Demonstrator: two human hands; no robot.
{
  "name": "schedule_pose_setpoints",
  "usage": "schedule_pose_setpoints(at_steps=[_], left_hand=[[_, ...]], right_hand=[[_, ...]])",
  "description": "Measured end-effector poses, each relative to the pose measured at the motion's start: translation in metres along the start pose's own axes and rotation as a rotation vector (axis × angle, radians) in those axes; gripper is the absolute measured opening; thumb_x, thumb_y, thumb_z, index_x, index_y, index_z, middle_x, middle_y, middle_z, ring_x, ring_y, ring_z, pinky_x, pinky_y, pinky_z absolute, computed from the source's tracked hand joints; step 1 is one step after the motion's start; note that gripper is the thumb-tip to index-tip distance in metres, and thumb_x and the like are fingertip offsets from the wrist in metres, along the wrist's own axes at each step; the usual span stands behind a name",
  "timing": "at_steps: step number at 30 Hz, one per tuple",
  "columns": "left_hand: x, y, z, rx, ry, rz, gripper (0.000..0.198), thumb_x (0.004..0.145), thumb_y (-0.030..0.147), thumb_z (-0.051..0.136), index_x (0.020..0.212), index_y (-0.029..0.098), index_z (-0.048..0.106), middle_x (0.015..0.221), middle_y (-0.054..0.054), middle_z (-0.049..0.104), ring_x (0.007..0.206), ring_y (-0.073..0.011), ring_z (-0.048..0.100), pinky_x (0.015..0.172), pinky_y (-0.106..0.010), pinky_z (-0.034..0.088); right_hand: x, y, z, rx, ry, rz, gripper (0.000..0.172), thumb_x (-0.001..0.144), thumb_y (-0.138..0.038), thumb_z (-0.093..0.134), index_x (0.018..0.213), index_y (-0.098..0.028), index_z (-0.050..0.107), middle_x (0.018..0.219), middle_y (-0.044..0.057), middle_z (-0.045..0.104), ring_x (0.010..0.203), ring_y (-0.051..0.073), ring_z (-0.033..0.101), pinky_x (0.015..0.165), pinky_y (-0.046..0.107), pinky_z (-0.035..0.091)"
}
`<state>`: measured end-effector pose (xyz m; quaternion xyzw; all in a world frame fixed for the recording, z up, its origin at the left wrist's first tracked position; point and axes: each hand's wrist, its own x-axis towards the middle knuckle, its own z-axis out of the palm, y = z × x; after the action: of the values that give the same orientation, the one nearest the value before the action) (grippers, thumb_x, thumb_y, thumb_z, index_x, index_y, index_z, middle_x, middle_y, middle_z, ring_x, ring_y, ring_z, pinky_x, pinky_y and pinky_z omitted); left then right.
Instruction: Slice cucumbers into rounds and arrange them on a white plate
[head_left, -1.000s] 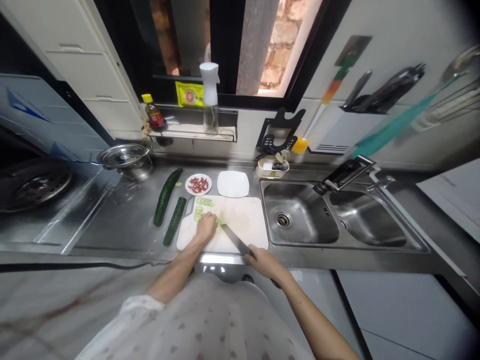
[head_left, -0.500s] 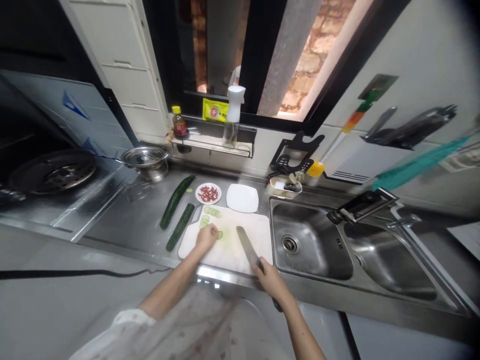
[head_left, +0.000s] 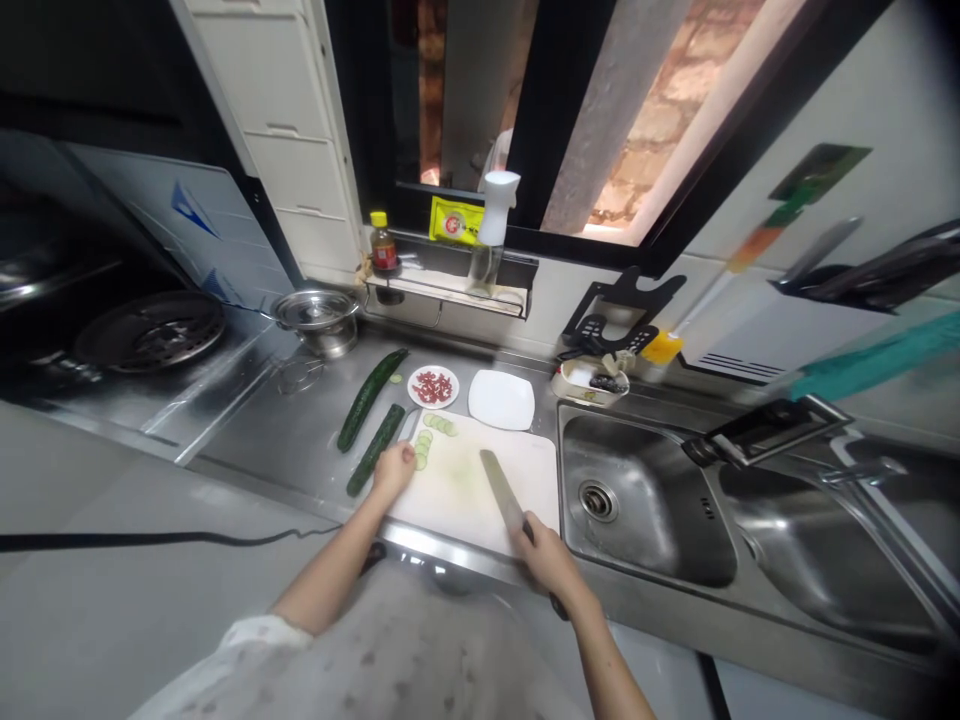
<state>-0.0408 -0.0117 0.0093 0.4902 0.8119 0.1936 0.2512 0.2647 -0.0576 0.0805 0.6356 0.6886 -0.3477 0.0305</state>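
My right hand (head_left: pixel 549 562) grips a kitchen knife (head_left: pixel 501 488) by its dark handle. The blade points away from me, over the right half of the white cutting board (head_left: pixel 469 520). At the board's left edge is my left hand (head_left: pixel 394 470), its fingers curled; what they hold, if anything, is hidden. Just right of those fingers, thin cucumber slices (head_left: pixel 424 448) overlap in a column, and another row of slices (head_left: pixel 440 425) lies along the board's far edge. Left of the board rest a shorter cucumber (head_left: pixel 377 448) with its end near my left hand and a longer, whole cucumber (head_left: pixel 371 400).
Behind the board stand a small plate of red pieces (head_left: pixel 433 387) and a white square plate (head_left: pixel 502 399). A steel double sink (head_left: pixel 645 490) adjoins on the right. A lidded pot (head_left: pixel 319 318) and a pan (head_left: pixel 154 330) are at left. A spray bottle (head_left: pixel 491 230) stands on the shelf.
My left hand has moved left, off the loose slice near mid-board to the board's left edge. That slice no longer lies there. The knife stays in my right hand; the view has shifted slightly.
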Motion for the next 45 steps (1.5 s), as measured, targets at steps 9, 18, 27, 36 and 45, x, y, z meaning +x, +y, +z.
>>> schedule_pose_setpoints(at_steps=[9, 18, 27, 36, 45], left_hand=[[0.005, 0.014, 0.010, 0.089, 0.034, 0.163, 0.023, 0.079, 0.018, 0.055, 0.099, 0.021, 0.066, 0.098, -0.005, 0.067, 0.094, -0.0190, 0.060, 0.080, -0.026, 0.043], [0.042, 0.062, 0.022, 0.131, -0.047, 0.285, 0.036, 0.083, 0.018, 0.051, 0.117, 0.021, 0.064, 0.117, -0.010, 0.061, 0.111, -0.0236, 0.053, 0.096, -0.032, 0.040], [0.061, 0.072, 0.029, 0.224, -0.089, 0.301, 0.027, 0.084, 0.019, 0.052, 0.107, 0.019, 0.065, 0.112, -0.012, 0.059, 0.108, -0.0235, 0.053, 0.093, -0.033, 0.040], [0.064, 0.073, 0.032, 0.174, -0.065, 0.255, 0.018, 0.085, 0.017, 0.050, 0.096, 0.020, 0.063, 0.102, -0.009, 0.065, 0.096, -0.0204, 0.057, 0.082, -0.029, 0.042], [0.059, 0.076, 0.029, -0.067, -0.163, 0.159, 0.017, 0.078, 0.016, 0.060, 0.094, 0.018, 0.065, 0.095, -0.005, 0.069, 0.083, -0.0157, 0.061, 0.076, -0.024, 0.044]], right_hand=[[0.001, 0.002, 0.002, -0.066, 0.003, 0.017, 0.024, 0.095, -0.036, 0.035, 0.101, -0.021, 0.053, 0.091, 0.006, 0.068, 0.080, 0.018, 0.060, 0.063, 0.022, 0.033], [0.000, 0.002, 0.004, -0.062, -0.013, 0.053, 0.027, 0.097, -0.037, 0.035, 0.108, -0.021, 0.053, 0.093, 0.006, 0.068, 0.082, 0.017, 0.061, 0.061, 0.021, 0.031], [-0.001, 0.007, 0.007, -0.062, 0.006, 0.037, 0.024, 0.097, -0.036, 0.036, 0.102, -0.020, 0.053, 0.091, 0.005, 0.068, 0.079, 0.016, 0.060, 0.059, 0.021, 0.029], [0.000, 0.007, 0.008, -0.053, 0.005, 0.049, 0.025, 0.096, -0.037, 0.037, 0.105, -0.020, 0.053, 0.093, 0.006, 0.068, 0.083, 0.017, 0.061, 0.061, 0.022, 0.030], [0.000, 0.001, 0.007, -0.063, -0.001, 0.035, 0.021, 0.097, -0.035, 0.037, 0.102, -0.021, 0.052, 0.092, 0.005, 0.068, 0.082, 0.016, 0.060, 0.060, 0.022, 0.028]])
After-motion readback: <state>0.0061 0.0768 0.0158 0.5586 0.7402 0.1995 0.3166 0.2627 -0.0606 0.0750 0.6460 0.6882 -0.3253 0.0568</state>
